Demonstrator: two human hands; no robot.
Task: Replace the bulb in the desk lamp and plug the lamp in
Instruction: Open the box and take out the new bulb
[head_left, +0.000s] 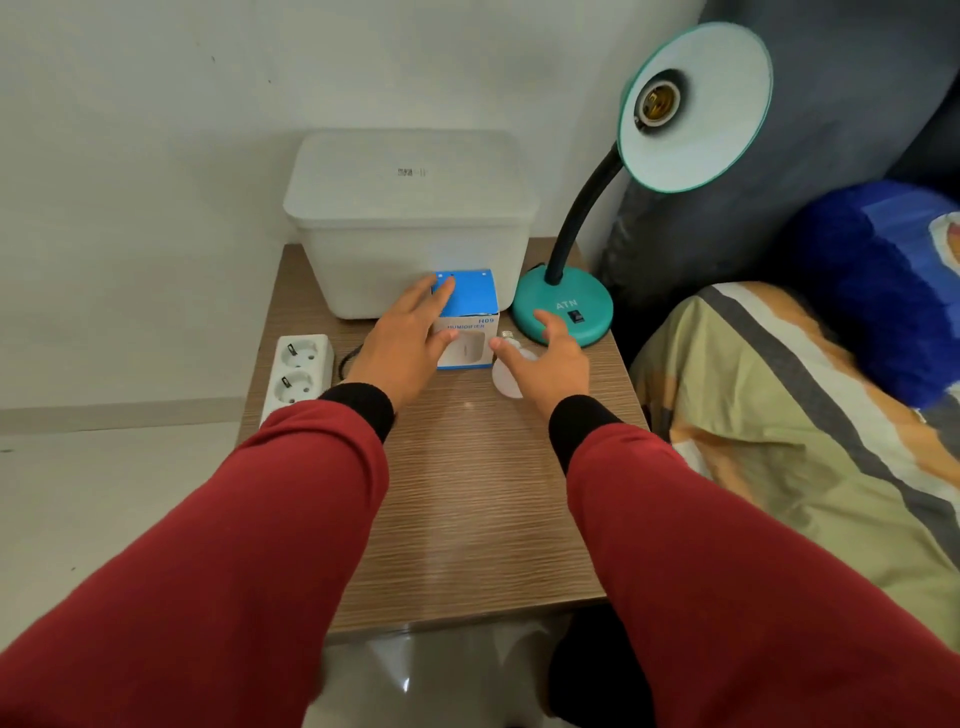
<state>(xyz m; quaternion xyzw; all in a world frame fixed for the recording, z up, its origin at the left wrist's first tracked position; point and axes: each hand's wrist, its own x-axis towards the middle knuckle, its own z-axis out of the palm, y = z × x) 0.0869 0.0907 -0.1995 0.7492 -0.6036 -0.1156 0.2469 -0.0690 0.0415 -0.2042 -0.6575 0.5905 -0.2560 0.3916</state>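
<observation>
At the left edge of the wooden table (467, 493) I see a white power strip (300, 371) with two sockets showing, both empty. A thin black cord (347, 358) loops just to its right and runs behind my left wrist.

Behind, in the upper middle of the frame, sits a large white lidded bin (410, 218) against the wall.

My left hand (402, 345) is spread open, fingers reaching over the top left of a small blue and white box (470, 322) marked as a humidifier, which stands just in front of the bin. Whether the fingertips actually touch the box I cannot tell; they are not closed around it.

Just right of the box lies a white bulb (508, 371) on its side on the table, its metal screw base pointing toward the back. My right hand (553, 366) is open and cupped over the bulb, thumb beside the screw base, not yet closed on it.

Right of that stands the teal lamp (563, 312), its round base at the table's far right corner, my index fingertip over its front edge. Its black neck curves up to the shade in the upper right of the frame, which faces me with a bare socket (658, 101).

Along the right edge is a striped blanket (779, 415).
</observation>
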